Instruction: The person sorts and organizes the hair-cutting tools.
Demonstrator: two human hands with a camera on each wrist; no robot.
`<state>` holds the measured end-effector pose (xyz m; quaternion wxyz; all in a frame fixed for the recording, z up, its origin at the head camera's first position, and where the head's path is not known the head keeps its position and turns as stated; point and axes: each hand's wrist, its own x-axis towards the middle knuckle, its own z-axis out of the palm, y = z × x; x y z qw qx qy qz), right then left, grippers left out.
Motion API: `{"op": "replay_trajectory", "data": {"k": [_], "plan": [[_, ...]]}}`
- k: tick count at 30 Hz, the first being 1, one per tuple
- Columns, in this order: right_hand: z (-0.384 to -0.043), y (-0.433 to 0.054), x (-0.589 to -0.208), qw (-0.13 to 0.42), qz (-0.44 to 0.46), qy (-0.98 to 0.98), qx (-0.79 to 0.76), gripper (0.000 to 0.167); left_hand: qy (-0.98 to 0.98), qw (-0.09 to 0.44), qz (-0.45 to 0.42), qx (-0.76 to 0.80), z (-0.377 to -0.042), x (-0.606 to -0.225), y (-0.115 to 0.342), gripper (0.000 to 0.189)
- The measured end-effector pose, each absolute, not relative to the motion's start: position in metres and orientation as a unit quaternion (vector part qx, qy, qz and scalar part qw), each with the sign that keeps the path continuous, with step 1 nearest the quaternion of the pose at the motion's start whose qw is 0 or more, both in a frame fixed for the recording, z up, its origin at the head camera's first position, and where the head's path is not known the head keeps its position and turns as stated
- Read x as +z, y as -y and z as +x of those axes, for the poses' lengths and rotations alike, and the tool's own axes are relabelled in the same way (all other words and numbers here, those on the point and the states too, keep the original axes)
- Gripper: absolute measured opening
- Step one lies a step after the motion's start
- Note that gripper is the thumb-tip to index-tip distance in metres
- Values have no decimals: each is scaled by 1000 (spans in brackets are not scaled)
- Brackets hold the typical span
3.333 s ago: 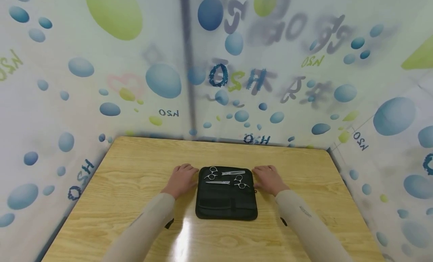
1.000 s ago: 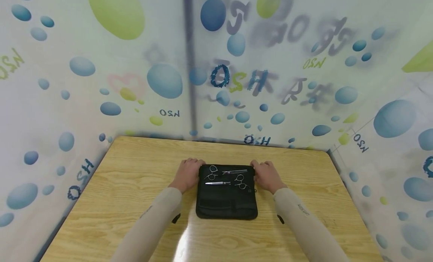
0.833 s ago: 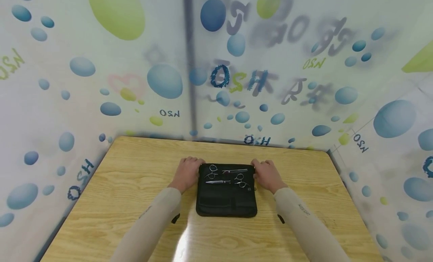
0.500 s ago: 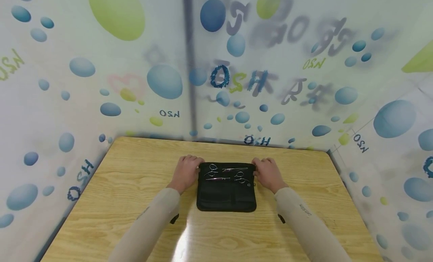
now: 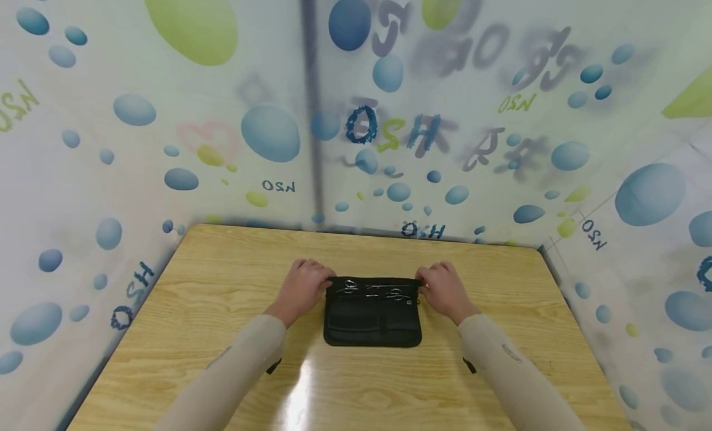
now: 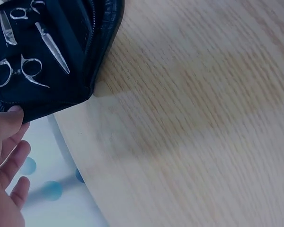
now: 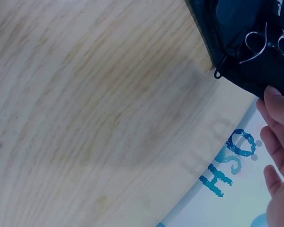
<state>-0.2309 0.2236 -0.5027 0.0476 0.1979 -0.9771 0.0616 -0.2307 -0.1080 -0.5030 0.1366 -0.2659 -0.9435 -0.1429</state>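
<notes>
A black zip-up scissor case [image 5: 372, 333] lies unfolded in front of me, its far half raised and tilted toward me. My left hand [image 5: 303, 290] pinches that half at its far left corner, the thumb on the inner face in the left wrist view. At the far right corner my right hand [image 5: 447, 293] pinches it the same way; the other fingers trail loosely behind. Two pairs of silver hairdressing scissors sit in the raised half; one finger-ring handle [image 6: 18, 73] shows near my left thumb, another handle [image 7: 256, 43] near my right. The near half has a flat pocket.
The case rests on a pale wood-grain table [image 5: 222, 282]. Behind the table's far edge stands a wall [image 5: 356, 171] with blue and green bubbles printed on it. A zip pull [image 7: 219, 69] hangs at the case's right side.
Both hands have taken hold of the case's far corners. Its far half has lifted off the table and folded up toward me, so the scissors look foreshortened in the head view.
</notes>
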Motion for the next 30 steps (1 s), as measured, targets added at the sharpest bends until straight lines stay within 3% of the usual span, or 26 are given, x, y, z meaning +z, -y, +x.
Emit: {"op": "replay_trajectory", "data": {"k": [16, 23, 30], "plan": [[-212, -229, -505, 25, 240, 967, 87, 11, 937, 98, -326, -85, -205, -495, 113, 12], [-196, -231, -510, 54, 267, 959, 82, 15, 931, 81, -353, -40, -192, -496, 111, 15], [-185, -235, -526, 96, 295, 948, 63, 21, 917, 116, -382, -10, -179, -504, 111, 21]]}}
